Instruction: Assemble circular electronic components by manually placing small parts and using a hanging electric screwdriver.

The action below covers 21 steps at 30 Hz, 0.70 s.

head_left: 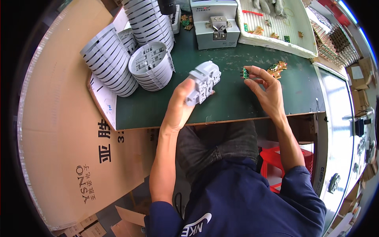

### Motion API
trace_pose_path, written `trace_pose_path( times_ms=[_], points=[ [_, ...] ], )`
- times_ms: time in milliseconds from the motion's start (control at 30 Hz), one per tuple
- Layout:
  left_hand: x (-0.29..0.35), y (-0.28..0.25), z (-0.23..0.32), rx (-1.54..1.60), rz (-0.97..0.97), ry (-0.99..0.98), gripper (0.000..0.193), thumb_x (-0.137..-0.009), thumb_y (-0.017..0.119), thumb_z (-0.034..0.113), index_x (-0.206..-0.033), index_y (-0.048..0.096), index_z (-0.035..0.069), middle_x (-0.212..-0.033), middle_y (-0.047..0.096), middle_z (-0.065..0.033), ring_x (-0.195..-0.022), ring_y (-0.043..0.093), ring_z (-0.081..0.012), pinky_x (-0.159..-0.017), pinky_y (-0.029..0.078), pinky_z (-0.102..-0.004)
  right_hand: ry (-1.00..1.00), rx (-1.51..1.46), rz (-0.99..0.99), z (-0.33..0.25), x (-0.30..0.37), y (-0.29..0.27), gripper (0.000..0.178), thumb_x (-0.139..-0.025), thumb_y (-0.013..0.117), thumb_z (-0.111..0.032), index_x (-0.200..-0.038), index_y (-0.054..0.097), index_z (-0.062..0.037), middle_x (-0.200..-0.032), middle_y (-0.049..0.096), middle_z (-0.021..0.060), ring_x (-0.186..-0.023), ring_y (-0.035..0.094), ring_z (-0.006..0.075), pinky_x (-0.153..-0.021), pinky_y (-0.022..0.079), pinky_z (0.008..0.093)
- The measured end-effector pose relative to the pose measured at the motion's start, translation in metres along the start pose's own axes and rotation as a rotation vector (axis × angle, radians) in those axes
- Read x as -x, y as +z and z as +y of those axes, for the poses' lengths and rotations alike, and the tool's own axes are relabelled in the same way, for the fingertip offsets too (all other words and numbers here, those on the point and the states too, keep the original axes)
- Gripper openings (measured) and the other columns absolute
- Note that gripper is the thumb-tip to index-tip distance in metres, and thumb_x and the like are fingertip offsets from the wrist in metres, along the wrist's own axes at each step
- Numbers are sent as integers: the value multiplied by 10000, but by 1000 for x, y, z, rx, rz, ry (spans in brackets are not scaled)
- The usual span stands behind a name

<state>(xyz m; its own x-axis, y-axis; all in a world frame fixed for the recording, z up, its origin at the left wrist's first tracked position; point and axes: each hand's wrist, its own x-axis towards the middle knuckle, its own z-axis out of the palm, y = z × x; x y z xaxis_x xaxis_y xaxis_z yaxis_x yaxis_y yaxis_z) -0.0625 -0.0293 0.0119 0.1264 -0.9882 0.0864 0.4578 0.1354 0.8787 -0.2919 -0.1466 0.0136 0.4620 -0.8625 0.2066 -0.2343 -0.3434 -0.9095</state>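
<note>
Over the bench, the person's left hand is closed round a grey housing, gripping from the left. Off to the right, apart from it, the right hand pinches a board (a tiny green thing from where I stand).

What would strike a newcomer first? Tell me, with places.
Probably the stacks of grey plastic shells at the upper left of the green tabletop, near a huge cardboard panel. Then come the moulded grey part in the left grip and the small green circuit board pinched in the right grip.
</note>
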Motion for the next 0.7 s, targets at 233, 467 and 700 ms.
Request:
trace_pose_path(
  times_ms=[233, 467, 700],
  points=[
    [-13, 23, -25, -1339, 73, 342, 677, -782, 865, 388, -1343, 636, 85, -1498, 477, -300, -1416, 425, -421, -1166, 360, -477, -27, -234, -87, -24, -3, -4, 373, -958, 734, -90, -1312, 659, 1, -1235, 707, 66, -1139, 639, 134, -1023, 512, 307],
    [-9, 41, -6, -1183, 245, 566, 384, -878, 820, 263, -1218, 734, 106, -1489, 552, -146, -1401, 470, -362, -1135, 403, -459, 17, -453, -242, -21, -1, -3, 399, -957, 726, -102, -1337, 642, -18, -1274, 709, 92, -1181, 651, 158, -1055, 510, 321],
    [-7, 44, -1, -1142, 214, 648, 158, -899, 791, 183, -1041, 791, 112, -1282, 702, -59, -1290, 575, -323, -1056, 479, -418, 32, -467, -290, -25, 4, 5, 382, -959, 713, -69, -1329, 641, -7, -1261, 712, 80, -1169, 647, 143, -1053, 513, 314]
  ],
)
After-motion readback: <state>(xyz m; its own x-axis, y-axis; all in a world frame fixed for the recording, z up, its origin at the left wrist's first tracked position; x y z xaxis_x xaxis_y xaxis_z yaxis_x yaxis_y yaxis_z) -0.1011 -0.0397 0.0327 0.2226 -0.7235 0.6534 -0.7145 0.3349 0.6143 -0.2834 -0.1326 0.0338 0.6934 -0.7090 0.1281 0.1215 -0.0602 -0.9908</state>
